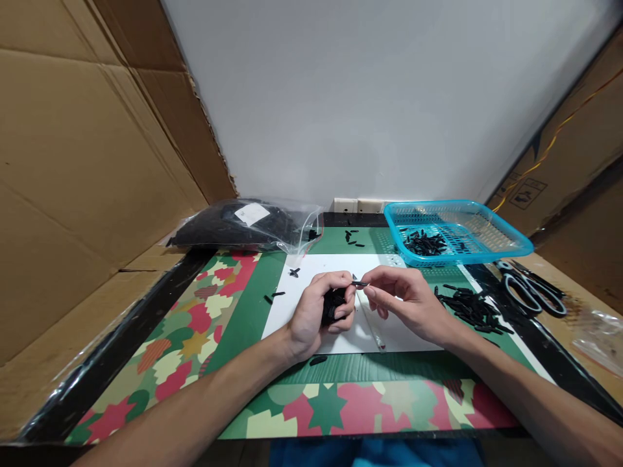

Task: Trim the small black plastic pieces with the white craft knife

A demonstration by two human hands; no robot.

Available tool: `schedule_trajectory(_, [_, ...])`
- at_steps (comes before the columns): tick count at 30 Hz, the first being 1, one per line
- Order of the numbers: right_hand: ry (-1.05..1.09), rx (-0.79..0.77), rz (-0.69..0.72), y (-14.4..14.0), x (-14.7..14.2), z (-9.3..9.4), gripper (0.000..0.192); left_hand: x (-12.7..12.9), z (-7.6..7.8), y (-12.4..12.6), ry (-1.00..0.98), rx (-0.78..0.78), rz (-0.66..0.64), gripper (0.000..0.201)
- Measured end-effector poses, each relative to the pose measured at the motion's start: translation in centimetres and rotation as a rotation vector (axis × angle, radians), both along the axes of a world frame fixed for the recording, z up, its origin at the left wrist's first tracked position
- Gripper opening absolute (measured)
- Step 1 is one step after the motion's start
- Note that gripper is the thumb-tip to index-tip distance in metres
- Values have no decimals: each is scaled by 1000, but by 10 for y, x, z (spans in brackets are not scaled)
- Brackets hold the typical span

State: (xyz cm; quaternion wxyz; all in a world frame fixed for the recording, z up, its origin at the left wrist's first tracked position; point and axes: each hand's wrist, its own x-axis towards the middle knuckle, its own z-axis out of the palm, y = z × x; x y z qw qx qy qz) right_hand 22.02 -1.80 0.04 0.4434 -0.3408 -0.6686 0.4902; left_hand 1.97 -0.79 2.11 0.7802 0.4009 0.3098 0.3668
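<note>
My left hand (321,310) is curled shut around a clump of small black pieces (333,305) over the white sheet (311,272). My right hand (403,299) pinches one black piece (361,283), long axis roughly level, pointing left at that clump.

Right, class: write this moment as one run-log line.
left hand: holds bunch of black pieces | right hand: pinches one black piece | over white sheet | blue basket behind, scissors right
</note>
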Motion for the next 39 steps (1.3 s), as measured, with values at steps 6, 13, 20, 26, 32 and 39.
schedule_trajectory(6, [-28,46,-31,2,1,-2,27,0,1,-1,-3,2,14,25])
schedule_trajectory(13, [-5,16,-1,2,5,0,21,0,2,-1,0,-2,25,25])
schedule_trajectory(20, [-28,59,-66,0,6,9,26,2,-2,-1,43,37,19,28])
schedule_trajectory(26, [-40,73,-81,0,5,10,30,3,-2,-1,63,46,13,29])
schedule_trajectory(32, [-103,91,-118,-2,5,10,34,3,-5,0,64,59,5,34])
schedule_trajectory(39, [-153,109,-107,-1,5,9,35,3,-4,-1,48,50,6,34])
